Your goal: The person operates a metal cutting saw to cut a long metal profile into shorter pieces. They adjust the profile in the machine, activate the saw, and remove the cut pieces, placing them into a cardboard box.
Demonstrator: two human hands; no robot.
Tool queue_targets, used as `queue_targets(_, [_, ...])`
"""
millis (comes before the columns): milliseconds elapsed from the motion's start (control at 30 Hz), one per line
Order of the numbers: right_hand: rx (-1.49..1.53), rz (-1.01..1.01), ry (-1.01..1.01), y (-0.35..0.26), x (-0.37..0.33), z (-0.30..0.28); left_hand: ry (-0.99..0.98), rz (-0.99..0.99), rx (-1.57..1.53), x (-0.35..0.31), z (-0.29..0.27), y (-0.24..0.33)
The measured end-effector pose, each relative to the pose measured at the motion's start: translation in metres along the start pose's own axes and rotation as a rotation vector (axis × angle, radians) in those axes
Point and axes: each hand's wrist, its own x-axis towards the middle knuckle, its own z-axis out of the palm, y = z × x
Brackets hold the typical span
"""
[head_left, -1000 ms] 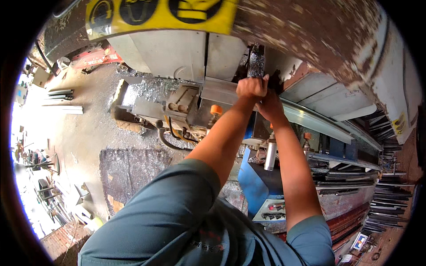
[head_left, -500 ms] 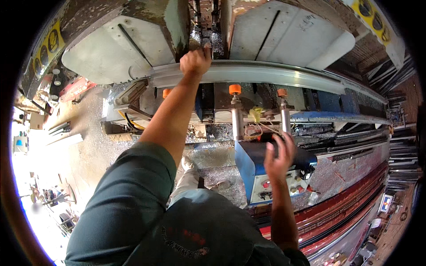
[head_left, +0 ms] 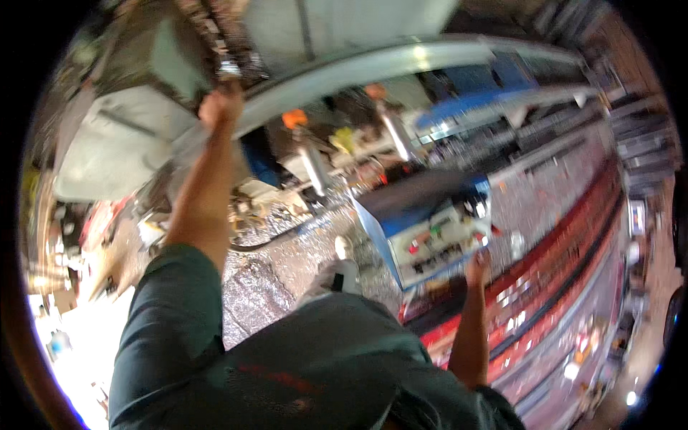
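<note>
Dropping beside the control panel [head_left: 450,217], the right hand [head_left: 478,267] has knobs [head_left: 413,246] in reach while the left hand [head_left: 221,109] stays at the long metal profile [head_left: 358,69] behind orange-tipped cylinders [head_left: 313,170], both grips too blurred to judge.

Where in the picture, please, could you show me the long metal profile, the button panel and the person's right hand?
Long metal profile [head_left: 373,67]: head view, on the middle of its side.
Button panel [head_left: 443,245]: head view, on the middle of its front.
Right hand [head_left: 478,268]: head view, on the middle of the hand.
</note>
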Motion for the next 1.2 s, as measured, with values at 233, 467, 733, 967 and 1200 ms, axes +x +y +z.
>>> queue_targets(233, [-0.423,-0.277,0.131,-0.041,-0.007,0.021,0.017,0.061,-0.081,-0.013,-0.021,0.015])
queue_targets(467, [-0.486,-0.277,0.188,-0.038,0.024,0.015,0.0,0.065,-0.133,-0.008,-0.017,0.02])
queue_targets(733, [-0.625,0.004,0.084,-0.079,0.025,0.008,-0.018,0.048,-0.099,-0.015,-0.025,0.018])
queue_targets(967, [-0.687,-0.36,0.116,-0.111,-0.006,0.033,0.058,0.075,-0.125,-0.017,-0.026,0.023])
queue_targets(1200, [-0.54,-0.639,0.027,-0.13,-0.035,0.085,0.317,0.062,0.034,0.008,0.038,-0.022])
